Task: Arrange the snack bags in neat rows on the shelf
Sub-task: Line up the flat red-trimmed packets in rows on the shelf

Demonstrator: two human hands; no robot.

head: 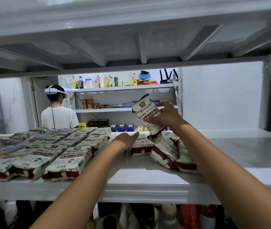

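My left hand (126,140): bare, slim fingers. My right hand (166,116): bare likewise. My long slender left forearm (81,182): uncovered from wrist to frame edge. My right forearm (227,162): same, bare along whole visible length.

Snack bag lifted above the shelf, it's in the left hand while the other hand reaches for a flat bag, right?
No. The head view shows the right hand gripping the lifted snack bag; the left hand reaches for the flat bag.
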